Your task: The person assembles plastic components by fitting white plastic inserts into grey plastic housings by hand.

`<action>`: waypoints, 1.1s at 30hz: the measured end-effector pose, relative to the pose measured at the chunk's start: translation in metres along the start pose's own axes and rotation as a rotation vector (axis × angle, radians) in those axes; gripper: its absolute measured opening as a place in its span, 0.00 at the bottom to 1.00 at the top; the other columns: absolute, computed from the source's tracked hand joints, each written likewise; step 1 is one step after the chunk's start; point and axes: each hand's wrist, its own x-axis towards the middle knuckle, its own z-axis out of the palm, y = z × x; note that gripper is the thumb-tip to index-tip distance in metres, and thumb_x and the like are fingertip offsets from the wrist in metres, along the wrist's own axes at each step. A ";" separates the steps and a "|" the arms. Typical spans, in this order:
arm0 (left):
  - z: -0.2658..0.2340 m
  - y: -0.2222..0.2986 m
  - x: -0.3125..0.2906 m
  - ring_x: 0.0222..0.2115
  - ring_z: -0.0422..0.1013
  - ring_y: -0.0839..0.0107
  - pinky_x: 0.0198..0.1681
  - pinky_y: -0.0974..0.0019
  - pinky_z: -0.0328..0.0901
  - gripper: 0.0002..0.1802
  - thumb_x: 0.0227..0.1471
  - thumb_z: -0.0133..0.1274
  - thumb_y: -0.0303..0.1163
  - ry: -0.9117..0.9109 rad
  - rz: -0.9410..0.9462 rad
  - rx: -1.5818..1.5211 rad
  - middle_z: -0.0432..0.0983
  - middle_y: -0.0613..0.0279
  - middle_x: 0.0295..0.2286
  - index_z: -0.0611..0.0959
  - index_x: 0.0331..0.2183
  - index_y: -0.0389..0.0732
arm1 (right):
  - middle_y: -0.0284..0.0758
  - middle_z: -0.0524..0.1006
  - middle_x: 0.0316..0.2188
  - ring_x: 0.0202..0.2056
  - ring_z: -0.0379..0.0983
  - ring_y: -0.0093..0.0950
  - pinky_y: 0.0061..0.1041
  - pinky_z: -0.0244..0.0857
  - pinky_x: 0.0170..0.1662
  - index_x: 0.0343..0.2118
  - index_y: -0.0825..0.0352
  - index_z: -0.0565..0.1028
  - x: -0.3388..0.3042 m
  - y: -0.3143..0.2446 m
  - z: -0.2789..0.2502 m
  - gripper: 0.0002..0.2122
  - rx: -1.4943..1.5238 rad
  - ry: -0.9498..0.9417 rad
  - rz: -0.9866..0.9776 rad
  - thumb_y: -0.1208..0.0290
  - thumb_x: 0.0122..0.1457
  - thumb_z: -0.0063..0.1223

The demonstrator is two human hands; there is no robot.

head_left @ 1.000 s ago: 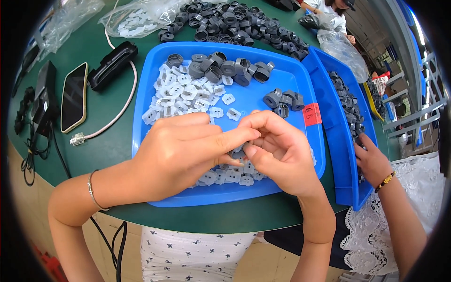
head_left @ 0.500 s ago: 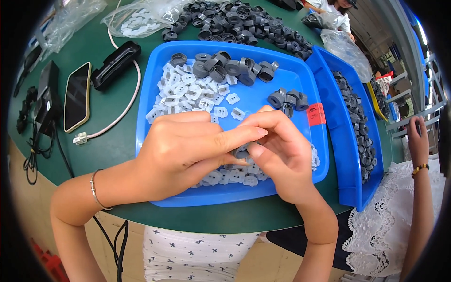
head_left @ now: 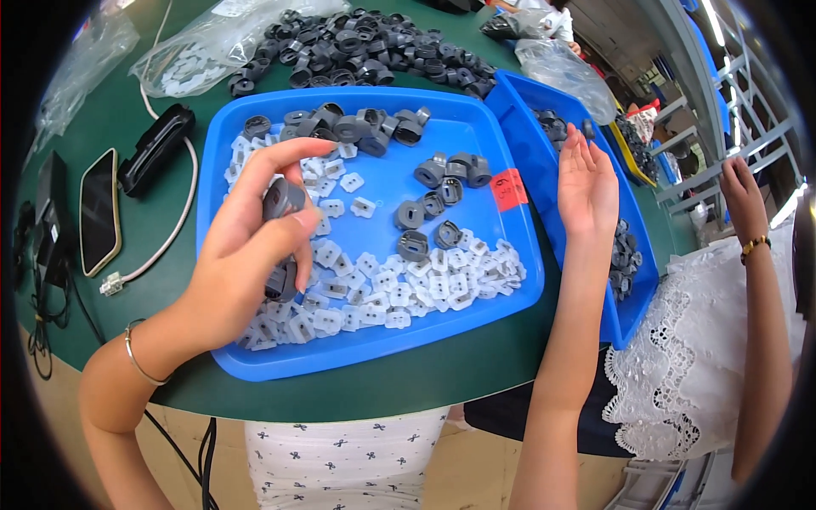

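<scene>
My left hand (head_left: 229,246) is over the left side of a wide blue tray (head_left: 374,361). Thumb and fingers grip a dark grey ring-shaped part (head_left: 283,197), and a second grey part (head_left: 279,282) sits lower among the same fingers. My right hand (head_left: 588,191) is stretched out above the long blue bin (head_left: 629,319), fingers extended and nothing in the palm. A dark grey part (head_left: 588,129) shows just by its fingertips; whether they touch is unclear. Inside the tray lie many small whitish plastic pieces with holes (head_left: 399,293) and several grey ring parts (head_left: 412,212).
A heap of grey ring parts (head_left: 357,51) lies behind the tray, beside a clear bag of white pieces (head_left: 191,68). At left are a phone (head_left: 100,212), a black holder (head_left: 157,149), a pale cable (head_left: 191,200) and a black adapter (head_left: 53,204). Another person's arm (head_left: 756,340) is at right.
My hands were together over the tray around a grey part; now they are apart. The left has gone left with grey parts, the right has swung over the bin and opened. The view has shifted rightward.
</scene>
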 end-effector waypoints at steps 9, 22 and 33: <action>-0.012 -0.006 0.005 0.20 0.63 0.83 0.20 0.80 0.59 0.16 0.58 0.45 0.37 -0.145 -0.120 -0.018 0.70 0.62 0.32 0.72 0.45 0.39 | 0.38 0.77 0.31 0.31 0.70 0.22 0.20 0.64 0.36 0.38 0.71 0.73 -0.041 0.032 0.041 0.09 -0.702 -0.306 -0.046 0.73 0.57 0.46; 0.003 0.001 -0.002 0.21 0.64 0.83 0.23 0.79 0.61 0.19 0.55 0.44 0.26 -0.049 -0.016 0.154 0.65 0.59 0.43 0.65 0.49 0.39 | 0.37 0.69 0.31 0.38 0.65 0.34 0.28 0.60 0.43 0.35 0.68 0.74 -0.086 0.066 0.063 0.09 -1.562 -0.916 -0.071 0.73 0.51 0.53; 0.000 -0.001 -0.002 0.25 0.65 0.86 0.26 0.81 0.60 0.21 0.51 0.52 0.24 -0.029 0.053 0.296 0.69 0.67 0.39 0.70 0.49 0.39 | 0.36 0.70 0.32 0.39 0.64 0.36 0.31 0.58 0.42 0.36 0.69 0.74 -0.107 0.108 0.067 0.09 -1.714 -1.075 -0.591 0.76 0.50 0.53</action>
